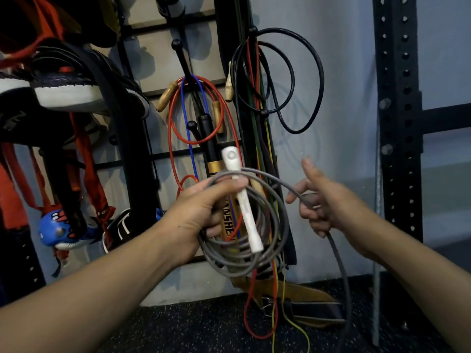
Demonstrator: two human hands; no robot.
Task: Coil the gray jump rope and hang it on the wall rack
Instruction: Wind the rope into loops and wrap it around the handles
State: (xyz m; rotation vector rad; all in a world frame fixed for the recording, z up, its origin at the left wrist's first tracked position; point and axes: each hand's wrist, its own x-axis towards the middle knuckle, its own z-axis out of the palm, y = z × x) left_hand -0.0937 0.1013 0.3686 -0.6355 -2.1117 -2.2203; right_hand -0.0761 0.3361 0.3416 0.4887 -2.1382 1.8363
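Coiling is the step I'm in: my left hand (pixel 204 207) grips the gathered loops of the gray jump rope (pixel 244 253) with its white handle (pixel 242 200), in front of the wall rack (pixel 183 59). My right hand (pixel 321 200) curls round the free strand trailing floorward. Next I judge another loop must be fed across. The handle's long axis runs near upright, top tilted left.

Gray jump rope (pixel 254 261) smooth, matt; white handle (pixel 243 202) plastic; floor (pixel 193 327) speckled rubber.
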